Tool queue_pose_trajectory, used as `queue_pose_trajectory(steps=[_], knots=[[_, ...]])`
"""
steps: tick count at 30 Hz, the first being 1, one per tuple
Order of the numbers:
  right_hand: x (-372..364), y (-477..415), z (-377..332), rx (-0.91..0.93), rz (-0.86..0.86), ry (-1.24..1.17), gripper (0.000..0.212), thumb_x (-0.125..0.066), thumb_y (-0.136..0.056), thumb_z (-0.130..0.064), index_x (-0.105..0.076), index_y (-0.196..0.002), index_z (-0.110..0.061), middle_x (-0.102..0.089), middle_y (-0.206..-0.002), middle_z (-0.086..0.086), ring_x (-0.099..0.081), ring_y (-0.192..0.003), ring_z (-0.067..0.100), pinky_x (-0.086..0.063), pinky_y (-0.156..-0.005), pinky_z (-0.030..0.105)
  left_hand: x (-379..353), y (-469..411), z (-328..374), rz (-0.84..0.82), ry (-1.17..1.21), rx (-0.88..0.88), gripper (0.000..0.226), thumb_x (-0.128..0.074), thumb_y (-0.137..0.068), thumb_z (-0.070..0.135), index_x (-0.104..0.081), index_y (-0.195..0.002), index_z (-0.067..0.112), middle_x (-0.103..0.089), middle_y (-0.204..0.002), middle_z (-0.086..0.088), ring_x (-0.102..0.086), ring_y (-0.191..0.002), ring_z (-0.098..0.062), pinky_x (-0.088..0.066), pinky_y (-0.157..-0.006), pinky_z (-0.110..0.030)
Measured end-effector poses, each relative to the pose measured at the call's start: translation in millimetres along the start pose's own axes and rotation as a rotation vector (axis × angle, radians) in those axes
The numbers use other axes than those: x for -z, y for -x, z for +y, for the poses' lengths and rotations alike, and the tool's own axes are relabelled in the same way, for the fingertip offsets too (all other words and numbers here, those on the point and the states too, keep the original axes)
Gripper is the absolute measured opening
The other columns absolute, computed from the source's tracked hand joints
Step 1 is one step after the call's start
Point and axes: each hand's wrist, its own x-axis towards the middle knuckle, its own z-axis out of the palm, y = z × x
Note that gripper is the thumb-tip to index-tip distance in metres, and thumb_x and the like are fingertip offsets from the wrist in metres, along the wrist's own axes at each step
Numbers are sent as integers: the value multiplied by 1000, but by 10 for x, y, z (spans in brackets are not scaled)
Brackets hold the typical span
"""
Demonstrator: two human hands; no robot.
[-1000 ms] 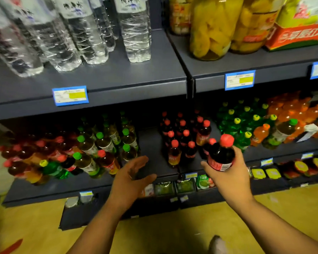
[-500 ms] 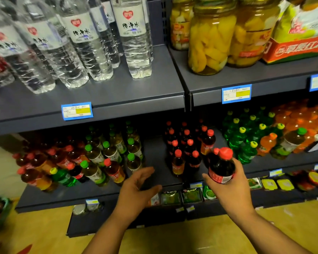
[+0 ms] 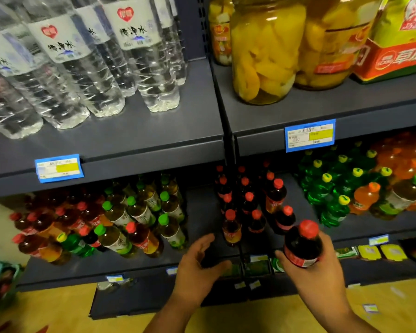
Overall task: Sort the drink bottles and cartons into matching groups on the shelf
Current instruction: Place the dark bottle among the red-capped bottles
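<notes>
Red cap, dark drink: that is the bottle [image 3: 302, 246] our right hand [image 3: 322, 270] holds, with fingers wrapped round its lower half, up in the air just in front of the middle shelf [image 3: 202, 207]. Our left hand [image 3: 197, 263] holds nothing. Its fingers are loose and a little bent, near the front edge of the shelf. The two hands are apart. We think this is the putting-back step. The bottle looks like the red-capped dark bottles [image 3: 247, 205] standing in a bunch right behind it, so it should go with them. The next move needs the bottle set down upright at the front of that bunch, gently, because those bottles stand close and could tip. Now we count. One bottle is in the hand. In the bunch we see about eleven red caps, but the back ones are dim, so there may be more. To the right are green bottles with yellow caps [image 3: 327, 188], at least seven. Among them stand one orange bottle [image 3: 365, 195] and one brown bottle with a green cap [image 3: 408, 193], which look out of place. The mixed pile [image 3: 106, 224] on the left is too jumbled to count. Up top we see at least five water bottles [image 3: 144, 56] and two big fruit jars [image 3: 267, 51] in front.
</notes>
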Motion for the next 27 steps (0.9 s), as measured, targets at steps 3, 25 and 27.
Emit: queue_pose_trajectory(steps=[3, 25, 27], knots=[[-46, -48, 107, -17, -8, 0, 72, -92, -64, -18, -47, -117, -39, -58, -105, -27, -57, -97, 9, -44, -83, 29, -233, -132, -59, 12, 40, 17, 66, -89, -71, 11, -57, -120, 40, -61, -116, 37, -55, -118, 11, -46, -102, -16], [-583, -310, 1063, -82, -5, 79, 69, -93, -61, -15, -54, -112, -40, -66, -104, -23, -62, -100, -8, -46, -77, 2, -1014, -1184, -824, 254, 67, 11, 74, -88, -70, 11, -51, -132, 29, -69, -119, 11, -66, -110, -3, -58, -91, -23], [-608, -330, 1080, -84, -14, 81, 70, -93, -61, -15, -53, -113, -39, -64, -106, -28, -60, -101, -11, -46, -77, 2, -1050, -1249, -821, 259, 39, 23, 71, -89, -69, 14, -53, -128, 31, -70, -114, 13, -66, -104, 3, -55, -86, -16]])
